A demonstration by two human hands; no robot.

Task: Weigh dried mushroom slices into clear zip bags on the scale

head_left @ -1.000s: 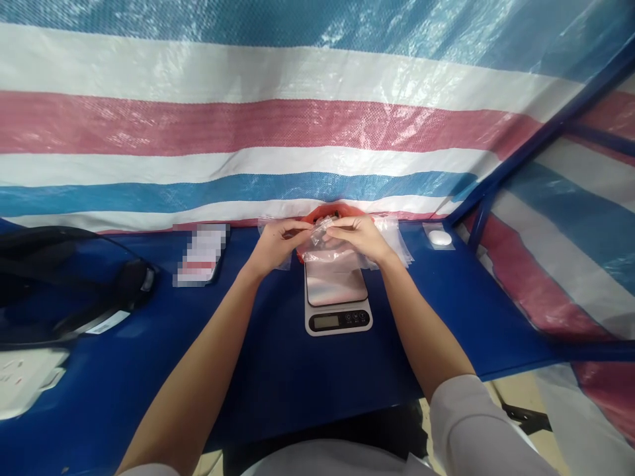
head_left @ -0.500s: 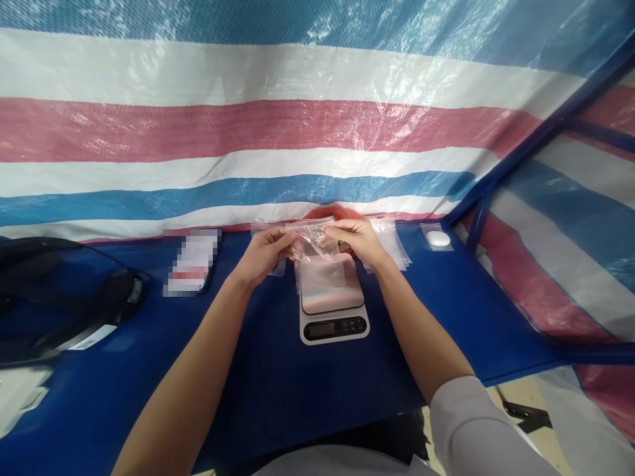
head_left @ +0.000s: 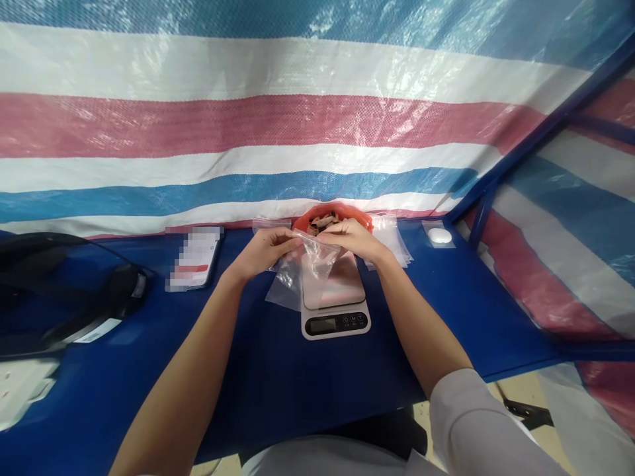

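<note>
- left hand pinches the clear bag near its top, right hand pinches the other side, fingers nearly together on both
- bag hangs partly over the scale
- red plastic bag of brown bits sits right behind
- striped tarp blocks the back; blue table stretches from scale to near edge

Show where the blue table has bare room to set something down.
Bare: the table in front of the scale, and right of the right forearm, nearer than the white object. Crowded: around the left hand and right hand, with clear bags and brown pieces.
</note>
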